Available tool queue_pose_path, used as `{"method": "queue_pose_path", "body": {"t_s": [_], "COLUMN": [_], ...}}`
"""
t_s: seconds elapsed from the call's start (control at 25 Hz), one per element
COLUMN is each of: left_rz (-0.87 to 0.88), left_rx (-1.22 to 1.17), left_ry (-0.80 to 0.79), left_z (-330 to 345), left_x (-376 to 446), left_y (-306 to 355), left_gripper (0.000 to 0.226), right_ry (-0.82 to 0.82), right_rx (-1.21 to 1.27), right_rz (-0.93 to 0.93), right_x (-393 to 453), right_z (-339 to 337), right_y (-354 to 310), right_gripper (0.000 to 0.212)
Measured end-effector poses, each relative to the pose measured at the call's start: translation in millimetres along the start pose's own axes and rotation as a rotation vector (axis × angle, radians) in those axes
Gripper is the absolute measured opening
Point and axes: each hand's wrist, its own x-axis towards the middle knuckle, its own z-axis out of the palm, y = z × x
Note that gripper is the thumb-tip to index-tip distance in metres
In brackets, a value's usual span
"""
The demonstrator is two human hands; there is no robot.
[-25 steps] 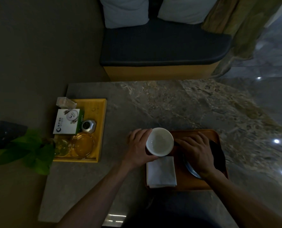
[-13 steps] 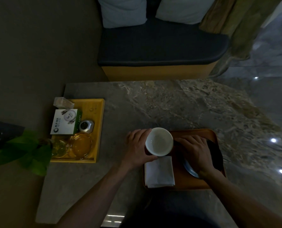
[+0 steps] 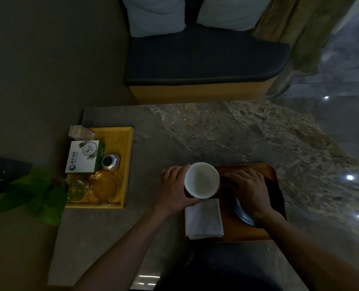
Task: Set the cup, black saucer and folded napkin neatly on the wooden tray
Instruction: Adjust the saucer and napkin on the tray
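Note:
A white cup stands upright over the far left corner of the brown wooden tray. My left hand wraps around the cup's left side. A white folded napkin lies flat on the tray's near left part, just below the cup. The black saucer sits on the tray's right half, mostly hidden under my right hand, which lies flat on it with its fingers pointing left toward the cup.
On the stone table, a yellow tray at the left holds a white box, a small clock and amber glass dishes. A green plant overhangs the left edge. A dark-cushioned bench stands behind the table.

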Motion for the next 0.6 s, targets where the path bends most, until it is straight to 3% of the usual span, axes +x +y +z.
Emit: {"method": "queue_pose_path", "body": {"t_s": [0.6], "left_rz": [-0.014], "left_rx": [0.004], "left_ry": [-0.022], "left_z": [-1.1], "left_x": [-2.2], "left_y": [2.6], "left_gripper": [0.106], "right_ry": [-0.034], "right_rx": [-0.018], "right_rz": [0.055], "right_x": [-5.0], "right_z": [-1.9], "right_y": [-4.7], "right_gripper": [0.029]}}
